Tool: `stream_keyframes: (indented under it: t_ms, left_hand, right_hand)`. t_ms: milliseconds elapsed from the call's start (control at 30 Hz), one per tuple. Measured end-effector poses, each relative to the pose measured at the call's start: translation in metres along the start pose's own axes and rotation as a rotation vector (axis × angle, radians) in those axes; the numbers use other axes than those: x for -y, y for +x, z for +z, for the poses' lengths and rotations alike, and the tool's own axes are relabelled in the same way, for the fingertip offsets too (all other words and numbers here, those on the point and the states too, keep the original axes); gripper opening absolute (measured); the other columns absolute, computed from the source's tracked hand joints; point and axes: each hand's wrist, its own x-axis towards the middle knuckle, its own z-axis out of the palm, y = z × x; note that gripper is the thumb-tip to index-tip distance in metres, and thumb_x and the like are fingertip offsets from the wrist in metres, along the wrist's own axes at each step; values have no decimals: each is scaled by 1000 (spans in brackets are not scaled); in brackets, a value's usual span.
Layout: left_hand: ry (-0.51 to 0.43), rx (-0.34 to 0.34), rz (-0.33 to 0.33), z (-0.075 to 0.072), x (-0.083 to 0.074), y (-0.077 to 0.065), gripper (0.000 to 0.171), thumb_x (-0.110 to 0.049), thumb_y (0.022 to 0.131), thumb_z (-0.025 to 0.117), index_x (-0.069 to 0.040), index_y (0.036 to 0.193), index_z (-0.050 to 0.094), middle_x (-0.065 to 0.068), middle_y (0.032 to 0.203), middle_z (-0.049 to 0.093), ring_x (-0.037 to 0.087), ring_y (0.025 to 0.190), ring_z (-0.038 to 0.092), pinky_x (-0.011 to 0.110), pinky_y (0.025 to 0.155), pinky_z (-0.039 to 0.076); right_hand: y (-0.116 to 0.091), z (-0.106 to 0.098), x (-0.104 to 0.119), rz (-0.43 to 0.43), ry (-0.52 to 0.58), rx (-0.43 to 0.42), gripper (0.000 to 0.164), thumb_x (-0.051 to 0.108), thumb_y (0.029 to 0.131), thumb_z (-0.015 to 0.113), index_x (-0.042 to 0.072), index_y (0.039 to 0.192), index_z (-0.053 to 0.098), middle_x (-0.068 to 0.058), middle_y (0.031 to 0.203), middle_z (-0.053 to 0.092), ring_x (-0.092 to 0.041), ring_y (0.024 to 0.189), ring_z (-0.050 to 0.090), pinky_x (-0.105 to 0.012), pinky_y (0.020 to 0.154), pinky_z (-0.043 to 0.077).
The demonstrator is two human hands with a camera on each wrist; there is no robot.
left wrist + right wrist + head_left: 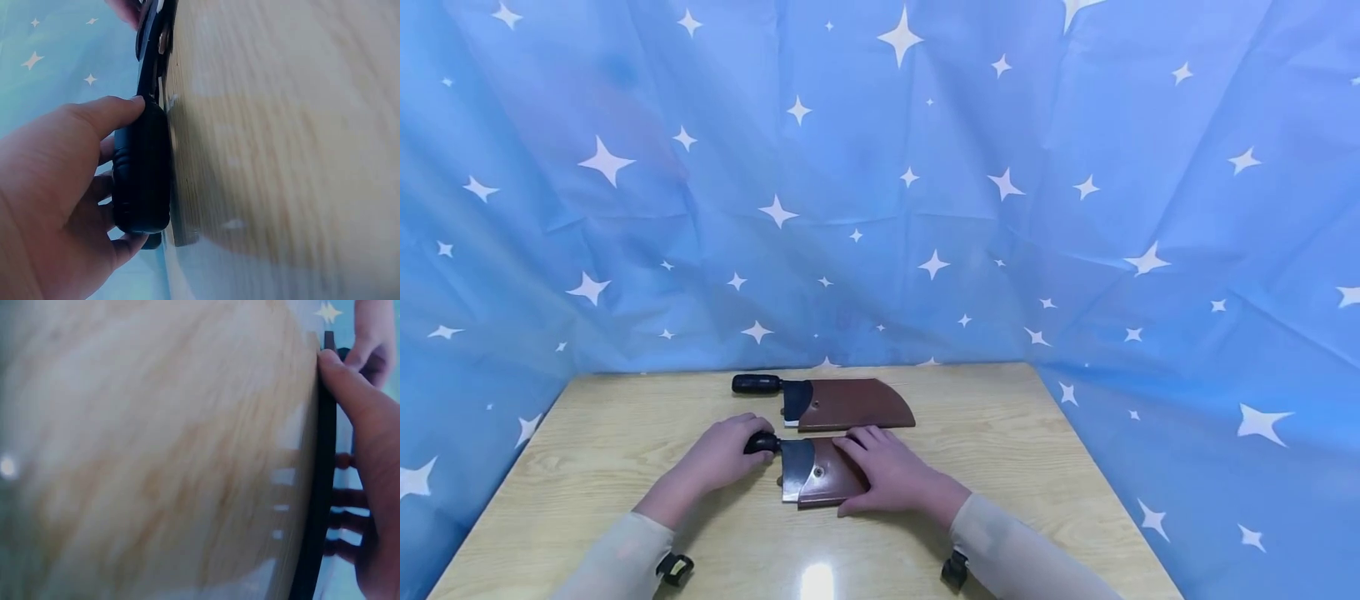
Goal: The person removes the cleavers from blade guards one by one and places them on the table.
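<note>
Two cleavers in brown leather sheaths lie one behind the other, handles to the left. My left hand holds the black handle of the nearer cleaver, thumb near its neck and fingers curled beneath in the left wrist view. Over the right part of that cleaver's sheath lies my right hand, gripping it between the thumb at the near edge and the fingers at the far edge. The sheath's dark edge runs along the tabletop in the right wrist view. A strip of bare blade shows left of the sheath.
Just behind lies the second cleaver, its black handle on the left and its brown sheath over the blade. Both rest on a pale wooden table. A blue star-patterned cloth hangs along the table's back and sides.
</note>
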Motion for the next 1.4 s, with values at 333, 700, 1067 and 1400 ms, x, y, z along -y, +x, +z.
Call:
stream_keyframes:
  t_ms: [333, 700, 1067, 1400]
  left_hand:
    - [-134, 8, 13, 9, 7, -5, 31, -24, 92, 93, -15, 117, 77, -4, 107, 68, 23, 105, 68, 56, 100, 57]
    - [-36, -20, 12, 4, 6, -4, 29, -34, 89, 95, -25, 112, 80, -12, 101, 70, 18, 98, 70, 51, 90, 59]
    - [-136, 25, 27, -7, 14, 5, 26, -32, 91, 93, -29, 112, 77, -13, 106, 73, 13, 96, 66, 44, 84, 57]
    - [-182, -19, 55, -8, 15, 12, 33, -46, 90, 93, -30, 115, 79, -15, 109, 75, 15, 102, 70, 47, 91, 59]
  right_hand:
    - [0, 7, 3, -4, 9, 20, 119, 96, 84, 63, 23, 174, 35, -4, 166, 46, -24, 151, 44, -49, 127, 37]
    - [0, -4, 5, -34, 29, -41, 111, 87, 84, 74, 22, 170, 45, -3, 157, 53, -22, 143, 49, -48, 125, 40]
    - [1, -11, 1, -49, 42, -91, 105, 85, 87, 72, 26, 169, 44, 1, 152, 52, -19, 138, 51, -47, 122, 43]
    - [-3, -24, -6, -42, 77, -101, 103, 80, 87, 76, 26, 169, 44, 0, 153, 51, -19, 137, 50, -46, 120, 45]
